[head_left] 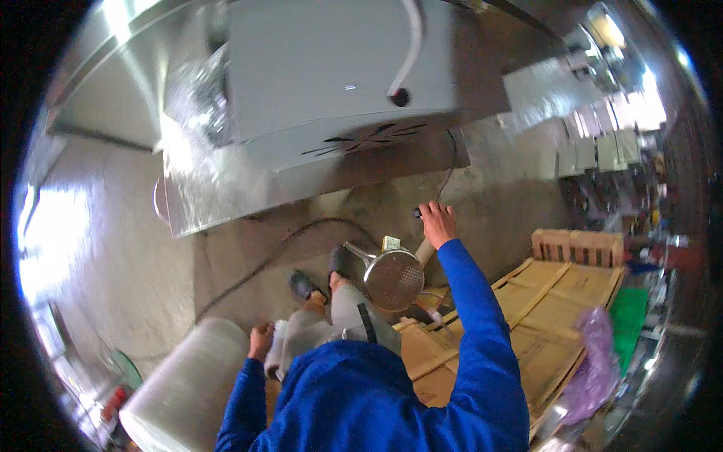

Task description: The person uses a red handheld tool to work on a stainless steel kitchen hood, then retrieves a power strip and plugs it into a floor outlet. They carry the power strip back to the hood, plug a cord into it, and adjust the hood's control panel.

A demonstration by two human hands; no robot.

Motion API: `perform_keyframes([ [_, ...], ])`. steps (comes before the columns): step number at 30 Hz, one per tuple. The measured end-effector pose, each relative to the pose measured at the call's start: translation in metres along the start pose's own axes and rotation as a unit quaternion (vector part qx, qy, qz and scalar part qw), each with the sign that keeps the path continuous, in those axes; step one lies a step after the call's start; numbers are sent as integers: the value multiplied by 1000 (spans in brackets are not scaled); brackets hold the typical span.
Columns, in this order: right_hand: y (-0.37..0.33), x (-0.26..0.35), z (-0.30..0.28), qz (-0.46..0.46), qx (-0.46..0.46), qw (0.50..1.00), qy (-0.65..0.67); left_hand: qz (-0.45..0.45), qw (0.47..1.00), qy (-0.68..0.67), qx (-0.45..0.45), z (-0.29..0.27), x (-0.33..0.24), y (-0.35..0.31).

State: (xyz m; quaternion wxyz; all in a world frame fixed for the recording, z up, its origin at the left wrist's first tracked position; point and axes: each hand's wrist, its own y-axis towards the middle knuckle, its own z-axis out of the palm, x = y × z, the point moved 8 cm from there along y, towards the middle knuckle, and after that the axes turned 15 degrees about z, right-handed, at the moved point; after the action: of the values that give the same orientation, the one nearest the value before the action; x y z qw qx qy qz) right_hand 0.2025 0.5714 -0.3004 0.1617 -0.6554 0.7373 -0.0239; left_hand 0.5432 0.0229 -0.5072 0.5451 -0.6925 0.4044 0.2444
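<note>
My right hand [438,224] reaches forward with its fingers closed round a small black plug-like end [418,213]. A thin dark cord [453,162] runs from the hand up toward a large grey metal cabinet [316,68]. Low at my left side, my left hand [261,340] is closed beside a whitish item [279,331] at my leg; whether it grips that is unclear. Just left of this hand lies a big roll of clear bubble wrap [188,384]. Vent slots [365,139] and a hole with a pale hose [410,56] show on the cabinet.
A round perforated metal stool [394,280] stands by my right leg, with a small box [390,242] at its edge. Wooden crating [520,316] lies to the right, near purple plastic wrap [591,361]. A dark hose [279,252] crosses the floor before my feet.
</note>
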Motion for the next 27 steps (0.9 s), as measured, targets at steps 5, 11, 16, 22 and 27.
perform_keyframes([
  [5,-38,-34,65,129,-115,966,194,14,970,174,167,27,-61,45],
  [11,-125,-7,232,336,-27,887,316,112,899,291,308,107,-123,124],
  [16,-166,26,353,435,19,840,325,183,840,379,342,239,-94,260],
  [22,-199,32,418,420,109,843,318,198,777,464,377,440,-7,452],
  [27,-203,23,414,433,42,852,290,387,620,604,317,560,48,521],
])
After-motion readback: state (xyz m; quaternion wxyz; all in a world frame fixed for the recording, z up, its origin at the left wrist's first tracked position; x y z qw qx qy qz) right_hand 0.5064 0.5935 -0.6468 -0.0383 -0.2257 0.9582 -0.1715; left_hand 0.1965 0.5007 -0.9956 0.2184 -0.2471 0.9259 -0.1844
